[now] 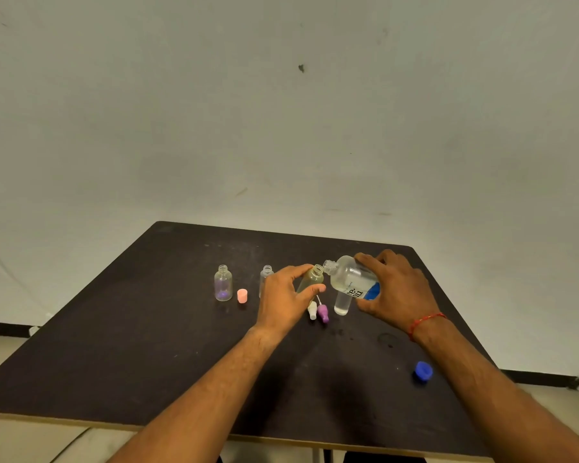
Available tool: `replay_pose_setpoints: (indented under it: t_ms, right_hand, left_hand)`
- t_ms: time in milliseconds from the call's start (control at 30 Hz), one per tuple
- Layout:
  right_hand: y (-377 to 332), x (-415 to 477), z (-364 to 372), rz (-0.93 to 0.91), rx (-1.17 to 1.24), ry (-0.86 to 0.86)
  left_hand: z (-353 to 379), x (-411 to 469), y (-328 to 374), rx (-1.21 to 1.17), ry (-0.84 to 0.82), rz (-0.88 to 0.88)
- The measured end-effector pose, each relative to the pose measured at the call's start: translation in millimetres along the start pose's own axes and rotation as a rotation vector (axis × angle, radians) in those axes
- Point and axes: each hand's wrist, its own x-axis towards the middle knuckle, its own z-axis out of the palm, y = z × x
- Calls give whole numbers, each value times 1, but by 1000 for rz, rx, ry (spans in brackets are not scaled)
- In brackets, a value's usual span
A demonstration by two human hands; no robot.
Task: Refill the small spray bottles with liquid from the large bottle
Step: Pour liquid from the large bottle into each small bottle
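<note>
Head view: left fingers (310, 290) clasp a tilted small spray bottle (311, 280); right hand (395, 289) grips the tipped large bottle (350, 275), mouths seemingly touching.

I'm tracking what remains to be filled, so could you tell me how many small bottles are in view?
3: the purple-tinted bottle standing far left, the clear bottle partly behind the left hand, and the tilted bottle held in that hand. Others may be hidden.

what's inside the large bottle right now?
Clear liquid shows in the tilted large bottle. The right hand and blue label cover its base end, so the level is unclear.
</note>
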Motion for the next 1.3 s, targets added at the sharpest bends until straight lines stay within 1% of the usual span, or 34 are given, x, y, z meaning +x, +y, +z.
replay_pose_setpoints:
  t_ms: [367,1300]
  right_hand:
    - [-3,4,-12,-13,-68,-36]
    - [-4,7,-15,-34,-109,-73]
  left_hand:
    - [-1,-2,2,2,-3,-17]
    - [2,-7,-1,-7,-14,-54]
